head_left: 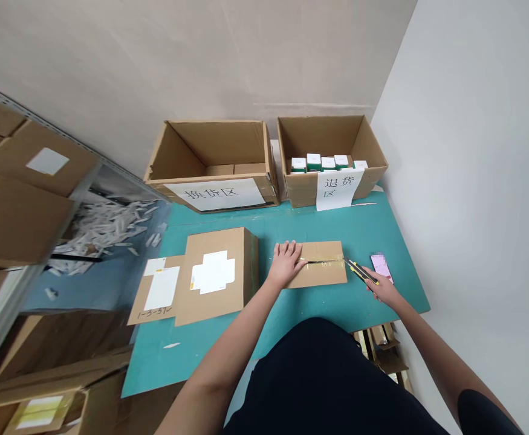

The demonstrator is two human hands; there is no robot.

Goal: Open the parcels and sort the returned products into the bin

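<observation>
A small cardboard box [321, 275] lies on the green tabletop in front of me, with clear tape along its middle seam. My left hand [286, 264] rests on the box's left end, palm down and fingers apart. My right hand [381, 287] grips a yellow and black box cutter [363, 272]. The cutter's blade tip is at the right end of the taped seam; whether it touches the tape I cannot tell. Part of the seam near my left hand shows as a dark gap. A phone [382, 267] with a lit pink screen lies just beyond my right hand.
Two open cartons stand at the back: a left carton [225, 148] with a paper sign, and a right carton [300, 192] holding several white-and-green boxes [313, 162]. A larger cardboard box [216, 241] and a labelled flat piece [153, 314] are at left. A white wall [486, 181] borders the right.
</observation>
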